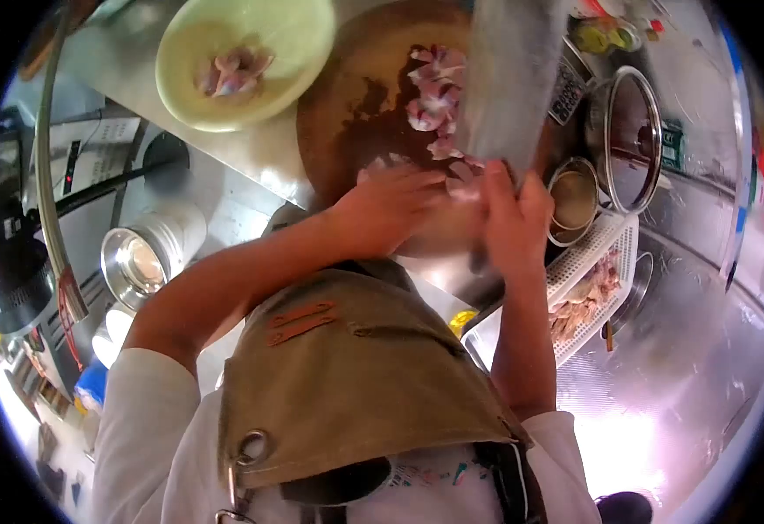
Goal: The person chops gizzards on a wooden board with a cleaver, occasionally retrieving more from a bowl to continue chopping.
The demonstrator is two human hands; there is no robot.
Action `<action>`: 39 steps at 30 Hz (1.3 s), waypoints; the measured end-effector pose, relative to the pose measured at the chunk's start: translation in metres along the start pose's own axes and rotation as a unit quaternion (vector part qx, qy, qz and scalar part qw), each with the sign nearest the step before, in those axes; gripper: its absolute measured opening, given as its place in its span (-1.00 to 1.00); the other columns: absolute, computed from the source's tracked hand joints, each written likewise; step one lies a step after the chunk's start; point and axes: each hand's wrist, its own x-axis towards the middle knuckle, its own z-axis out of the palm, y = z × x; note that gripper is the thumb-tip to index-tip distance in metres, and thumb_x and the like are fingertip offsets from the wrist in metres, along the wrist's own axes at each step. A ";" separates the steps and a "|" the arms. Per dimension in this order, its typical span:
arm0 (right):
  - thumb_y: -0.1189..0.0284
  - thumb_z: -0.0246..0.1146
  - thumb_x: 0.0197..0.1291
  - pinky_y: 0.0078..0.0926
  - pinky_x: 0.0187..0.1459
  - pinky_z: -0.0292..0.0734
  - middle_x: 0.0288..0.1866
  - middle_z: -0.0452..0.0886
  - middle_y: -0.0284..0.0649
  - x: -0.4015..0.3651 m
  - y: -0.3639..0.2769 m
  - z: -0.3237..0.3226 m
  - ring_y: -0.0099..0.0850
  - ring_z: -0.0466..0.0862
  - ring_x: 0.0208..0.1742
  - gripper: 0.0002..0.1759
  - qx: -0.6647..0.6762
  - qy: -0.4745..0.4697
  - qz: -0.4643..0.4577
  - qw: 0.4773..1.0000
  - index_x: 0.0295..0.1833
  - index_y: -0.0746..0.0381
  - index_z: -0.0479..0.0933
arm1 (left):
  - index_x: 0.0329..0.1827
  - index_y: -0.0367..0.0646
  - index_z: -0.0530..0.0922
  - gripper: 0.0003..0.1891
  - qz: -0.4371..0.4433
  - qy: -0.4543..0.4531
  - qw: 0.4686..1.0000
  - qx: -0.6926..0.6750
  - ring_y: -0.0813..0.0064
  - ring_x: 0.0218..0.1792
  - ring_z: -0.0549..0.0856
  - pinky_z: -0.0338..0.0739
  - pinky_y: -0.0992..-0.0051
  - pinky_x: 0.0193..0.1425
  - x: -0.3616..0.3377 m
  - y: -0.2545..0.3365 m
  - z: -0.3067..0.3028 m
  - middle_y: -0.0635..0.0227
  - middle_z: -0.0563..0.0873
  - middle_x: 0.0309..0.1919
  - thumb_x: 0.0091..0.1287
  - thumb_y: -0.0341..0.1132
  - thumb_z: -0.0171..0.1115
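My right hand (pixel 517 214) is wrapped round the handle of a cleaver (pixel 511 79). Its broad blade, blurred by motion, reaches up over the right side of a round wooden chopping board (pixel 338 87). My left hand (pixel 399 205) lies low on the board, fingers together and pointing right, with a piece of raw meat (pixel 464 182) at its fingertips. Part of that piece is hidden by the fingers. Above the left hand, several chopped pink raw meat pieces (pixel 437 92) form a line beside the blade. Wet dark patches mark the board.
A pale green bowl (pixel 299 83) holding raw meat stands left of the board. To the right are a metal pot (pixel 613 144), a smaller round container (pixel 574 199) and a white perforated basket (pixel 574 271) with raw meat. White buckets (pixel 172 236) stand lower left.
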 end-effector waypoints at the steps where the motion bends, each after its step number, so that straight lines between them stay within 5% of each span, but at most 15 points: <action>1: 0.35 0.14 0.44 -0.51 -0.62 0.31 -0.63 0.47 -0.32 -0.008 0.002 -0.013 -0.56 0.44 -0.70 -0.76 0.012 0.007 -0.024 1.000 -0.21 0.32 0.50 | -0.24 -0.15 0.63 -0.83 -0.006 -0.044 0.999 -0.005 0.29 0.03 0.60 0.49 0.20 0.06 0.009 -0.003 0.006 0.22 0.65 -0.07 0.12 -0.34 0.24; 4: 0.37 0.11 0.47 -0.55 -0.63 0.31 -0.64 0.46 -0.34 -0.038 0.010 -0.035 -0.60 0.43 -0.70 -0.75 0.049 0.024 -0.018 0.998 -0.23 0.33 0.46 | -0.15 -0.16 0.62 -0.80 -0.071 -0.242 0.967 0.040 0.21 0.18 0.58 0.37 0.15 0.32 0.020 -0.004 0.013 0.21 0.66 0.05 0.22 -0.32 0.19; 6: 0.37 0.10 0.47 -0.54 -0.62 0.32 -0.64 0.46 -0.33 -0.055 0.023 -0.042 -0.59 0.44 -0.69 -0.74 0.070 0.029 0.008 0.997 -0.25 0.33 0.44 | -0.20 -0.13 0.62 -0.84 -0.062 -0.352 0.924 0.137 0.19 0.08 0.64 0.47 0.15 0.21 0.034 0.007 -0.014 0.23 0.69 -0.02 0.19 -0.31 0.22; 9: 0.35 0.11 0.47 -0.54 -0.62 0.33 -0.64 0.46 -0.34 -0.077 0.052 -0.041 -0.58 0.46 -0.68 -0.72 0.096 0.021 0.048 0.994 -0.29 0.31 0.42 | -0.32 -0.04 0.70 -0.88 -0.258 -0.388 0.868 0.171 0.23 -0.11 0.74 0.60 0.21 -0.15 0.036 0.012 -0.023 0.20 0.75 -0.27 0.13 -0.25 0.33; 12: 0.32 0.13 0.47 -0.53 -0.60 0.35 -0.63 0.47 -0.34 -0.090 0.069 -0.040 -0.57 0.49 -0.66 -0.69 0.138 0.008 0.087 0.987 -0.31 0.31 0.41 | -0.27 -0.12 0.70 -0.78 -0.313 -0.342 0.875 0.137 0.17 -0.26 0.75 0.60 0.23 -0.17 0.027 0.004 -0.018 0.11 0.74 -0.36 0.10 -0.21 0.38; 15: 0.33 0.08 0.46 -0.58 -0.61 0.32 -0.71 0.46 -0.32 -0.098 0.062 -0.042 -0.59 0.45 -0.69 -0.70 0.124 0.018 0.065 0.990 -0.30 0.33 0.44 | -0.05 -0.20 0.63 -0.66 -0.280 -0.218 0.932 -0.075 0.15 -0.22 0.74 0.60 0.23 -0.12 0.027 0.005 -0.024 0.09 0.75 -0.27 0.15 -0.24 0.38; 18: 0.28 0.16 0.45 -0.50 -0.59 0.39 -0.61 0.52 -0.29 -0.097 0.071 -0.046 -0.56 0.50 -0.67 -0.66 0.123 -0.005 0.059 0.991 -0.30 0.34 0.43 | 0.03 -0.23 0.62 -0.56 -0.394 -0.105 0.891 -0.200 0.21 -0.23 0.74 0.62 0.31 -0.13 0.018 -0.002 -0.010 0.10 0.75 -0.27 0.09 -0.28 0.47; 21: 0.28 0.18 0.42 -0.39 -0.54 0.41 -0.61 0.51 -0.16 -0.085 0.068 -0.040 -0.43 0.52 -0.65 -0.66 0.034 -0.028 0.071 0.996 -0.29 0.36 0.44 | -0.01 -0.25 0.61 -0.60 -0.428 -0.021 0.902 -0.058 0.31 -0.28 0.73 0.61 0.36 -0.16 0.006 -0.005 -0.007 0.16 0.74 -0.32 0.10 -0.33 0.48; 24: 0.28 0.19 0.40 -0.28 -0.47 0.42 -0.59 0.49 -0.03 -0.064 0.063 -0.023 -0.28 0.54 -0.59 -0.66 -0.046 -0.042 -0.031 0.998 -0.29 0.37 0.43 | -0.03 -0.27 0.61 -0.60 -0.519 -0.008 0.853 -0.054 0.33 -0.30 0.73 0.62 0.36 -0.16 0.000 -0.001 -0.019 0.15 0.74 -0.32 0.10 -0.29 0.49; 27: 0.30 0.19 0.39 -0.21 -0.42 0.41 -0.57 0.46 0.04 -0.042 0.084 -0.004 -0.18 0.55 -0.54 -0.69 -0.164 -0.028 -0.182 0.969 -0.26 0.37 0.43 | -0.06 -0.26 0.61 -0.55 -0.515 0.042 0.851 -0.095 0.21 -0.27 0.75 0.62 0.31 -0.18 -0.007 -0.002 -0.021 0.08 0.74 -0.33 0.07 -0.19 0.52; 33: 0.30 0.16 0.41 -0.36 -0.51 0.42 -0.60 0.48 -0.18 -0.028 0.063 -0.004 -0.41 0.54 -0.59 -0.70 -0.135 -0.064 -0.131 0.980 -0.26 0.34 0.44 | -0.15 -0.20 0.62 -0.57 -0.527 -0.111 0.840 -0.064 0.00 -0.20 0.73 0.61 0.13 -0.12 0.019 -0.004 -0.018 0.03 0.71 -0.32 0.02 -0.09 0.47; 36: 0.31 0.15 0.43 -0.45 -0.55 0.41 -0.62 0.46 -0.30 -0.031 0.049 -0.008 -0.53 0.53 -0.63 -0.71 -0.040 -0.063 0.071 0.995 -0.27 0.32 0.44 | -0.17 -0.17 0.58 -0.64 -0.469 -0.055 0.880 0.047 0.00 -0.18 0.72 0.60 0.08 -0.10 0.016 0.004 0.000 0.05 0.69 -0.25 0.07 -0.15 0.43; 39: 0.33 0.14 0.44 -0.49 -0.58 0.38 -0.64 0.47 -0.31 -0.042 0.038 -0.013 -0.56 0.49 -0.67 -0.72 -0.027 -0.022 0.077 0.996 -0.28 0.31 0.44 | -0.12 -0.14 0.51 -0.66 -0.425 -0.075 0.901 -0.054 0.00 -0.16 0.72 0.59 0.06 -0.11 0.010 0.009 0.010 0.06 0.67 -0.23 0.13 -0.22 0.40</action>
